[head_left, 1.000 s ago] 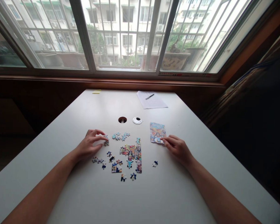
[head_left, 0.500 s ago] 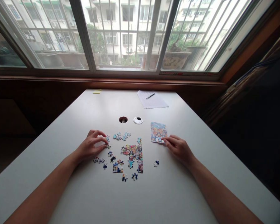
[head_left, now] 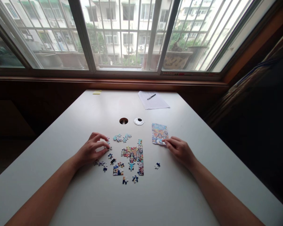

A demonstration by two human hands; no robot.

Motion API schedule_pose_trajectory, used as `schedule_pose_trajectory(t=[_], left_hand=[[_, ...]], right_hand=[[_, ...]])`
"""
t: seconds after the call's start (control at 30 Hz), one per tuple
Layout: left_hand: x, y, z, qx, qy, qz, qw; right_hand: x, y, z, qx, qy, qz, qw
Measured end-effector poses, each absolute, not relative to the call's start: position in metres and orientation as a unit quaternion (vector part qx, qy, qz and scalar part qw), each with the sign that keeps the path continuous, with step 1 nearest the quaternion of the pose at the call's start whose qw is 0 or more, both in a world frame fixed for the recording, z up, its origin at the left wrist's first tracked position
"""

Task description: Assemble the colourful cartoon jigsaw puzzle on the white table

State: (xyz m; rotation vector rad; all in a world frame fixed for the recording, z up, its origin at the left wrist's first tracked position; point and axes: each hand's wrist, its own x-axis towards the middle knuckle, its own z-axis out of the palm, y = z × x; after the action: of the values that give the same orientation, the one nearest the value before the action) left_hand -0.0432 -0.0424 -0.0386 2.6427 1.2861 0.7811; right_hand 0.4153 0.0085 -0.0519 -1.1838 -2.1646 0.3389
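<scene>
Head: left hand (curled) touches puzzle pieces, right hand pinches card.

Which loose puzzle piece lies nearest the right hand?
The dark blue and white piece, the only one right of the large joined section.

We see open tabletop between the joined jigsaw section and the picture card, while loose jigsaw pieces obstruct the low path from the left hand to that section.
</scene>
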Motion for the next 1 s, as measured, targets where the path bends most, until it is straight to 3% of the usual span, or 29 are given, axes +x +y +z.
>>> schedule_pose_trajectory(t=[0.63, 1.0], left_hand=[[-0.028, -0.05, -0.027, 0.879, 0.417, 0.218, 0.081], [-0.03, -0.046, -0.038, 0.865, 0.45, 0.216, 0.045]], right_hand=[[0.414, 0.007, -0.051, -0.45, -0.821, 0.134, 0.325], [0.412, 0.006, -0.05, -0.447, -0.823, 0.135, 0.322]])
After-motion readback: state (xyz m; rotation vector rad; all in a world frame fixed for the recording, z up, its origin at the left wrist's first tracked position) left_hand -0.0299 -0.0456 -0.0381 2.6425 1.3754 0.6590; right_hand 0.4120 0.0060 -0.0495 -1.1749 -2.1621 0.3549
